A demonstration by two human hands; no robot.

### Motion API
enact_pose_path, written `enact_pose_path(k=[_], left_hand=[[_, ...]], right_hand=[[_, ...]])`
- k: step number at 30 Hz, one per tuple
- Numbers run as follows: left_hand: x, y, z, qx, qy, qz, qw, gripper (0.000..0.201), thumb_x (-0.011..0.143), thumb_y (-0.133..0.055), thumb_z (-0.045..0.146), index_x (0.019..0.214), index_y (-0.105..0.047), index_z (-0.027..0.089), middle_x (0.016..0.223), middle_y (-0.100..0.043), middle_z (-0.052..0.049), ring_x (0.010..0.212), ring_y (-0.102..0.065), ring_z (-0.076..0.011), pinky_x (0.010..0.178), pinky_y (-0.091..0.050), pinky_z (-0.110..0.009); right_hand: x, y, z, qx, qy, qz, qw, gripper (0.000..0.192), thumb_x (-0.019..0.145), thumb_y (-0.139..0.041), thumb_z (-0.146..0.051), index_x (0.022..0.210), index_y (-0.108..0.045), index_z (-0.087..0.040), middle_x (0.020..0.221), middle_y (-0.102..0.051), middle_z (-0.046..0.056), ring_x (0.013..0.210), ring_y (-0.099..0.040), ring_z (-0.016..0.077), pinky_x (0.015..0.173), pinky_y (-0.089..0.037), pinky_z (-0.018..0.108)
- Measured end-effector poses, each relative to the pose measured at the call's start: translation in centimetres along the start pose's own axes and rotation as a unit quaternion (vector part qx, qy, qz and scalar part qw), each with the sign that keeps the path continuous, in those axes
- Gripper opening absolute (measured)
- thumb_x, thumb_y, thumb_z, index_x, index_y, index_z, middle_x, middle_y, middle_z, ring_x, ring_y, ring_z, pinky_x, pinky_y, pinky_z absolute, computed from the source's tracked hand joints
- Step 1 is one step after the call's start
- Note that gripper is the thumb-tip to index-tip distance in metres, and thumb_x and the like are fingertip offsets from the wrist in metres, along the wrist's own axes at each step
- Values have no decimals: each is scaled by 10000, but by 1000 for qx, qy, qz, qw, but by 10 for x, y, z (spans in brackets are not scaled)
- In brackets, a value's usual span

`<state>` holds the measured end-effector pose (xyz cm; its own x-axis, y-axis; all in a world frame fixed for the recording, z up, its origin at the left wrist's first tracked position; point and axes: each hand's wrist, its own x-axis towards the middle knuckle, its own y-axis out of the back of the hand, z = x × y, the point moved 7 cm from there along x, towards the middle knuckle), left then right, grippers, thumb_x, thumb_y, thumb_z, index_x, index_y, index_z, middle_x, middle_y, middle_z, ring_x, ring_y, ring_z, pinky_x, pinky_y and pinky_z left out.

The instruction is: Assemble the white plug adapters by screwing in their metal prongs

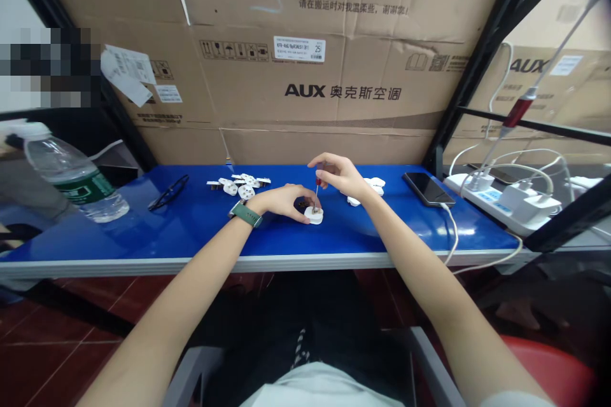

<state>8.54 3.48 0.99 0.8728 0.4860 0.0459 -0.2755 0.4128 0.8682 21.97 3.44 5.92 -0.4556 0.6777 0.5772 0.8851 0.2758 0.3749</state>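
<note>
My right hand (337, 173) is closed around the red handle of a thin screwdriver (316, 196). The screwdriver stands nearly upright, its tip down at a small white plastic piece (314, 216) on the blue table. Fingers of my left hand (285, 201), wearing a watch with a green strap, grip that piece from its left side. Several white plastic pieces with holes (245, 192) are heaped left of my left hand. More plain white pieces (375, 187) lie behind my right wrist, partly hidden by it.
The blue table (191, 229) bears dark glasses (169, 193) and a water bottle (71, 172) at left. Toward the right are a phone (428, 189) on a white cable and a power strip (501, 203) with chargers. Cardboard boxes (238, 95) stand behind.
</note>
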Motion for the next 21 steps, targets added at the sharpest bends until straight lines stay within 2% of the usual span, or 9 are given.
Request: enact_pose_path(k=[16,21], left_hand=[[1,-1,-3,14,-1,-1,1000,452,792,-826,445,1192,-730,260,1157,-746,-22,1091,-665,-238,992,-432,-330],[1,0,-5,7,7,13,1000,508,759,-848,434,1214,-707,256,1109,-741,-22,1024,-673,-228,947,-453,-323]], right_hand=[[1,7,-4,16,11,43,999,216,898,-656,-304,1071,-668,-175,824,-682,21,670,-648,154,628,-562,288],[2,8,-4,8,11,56,998,206,887,-651,-290,1054,-676,-172,816,-681,21,649,-645,151,605,-554,285]])
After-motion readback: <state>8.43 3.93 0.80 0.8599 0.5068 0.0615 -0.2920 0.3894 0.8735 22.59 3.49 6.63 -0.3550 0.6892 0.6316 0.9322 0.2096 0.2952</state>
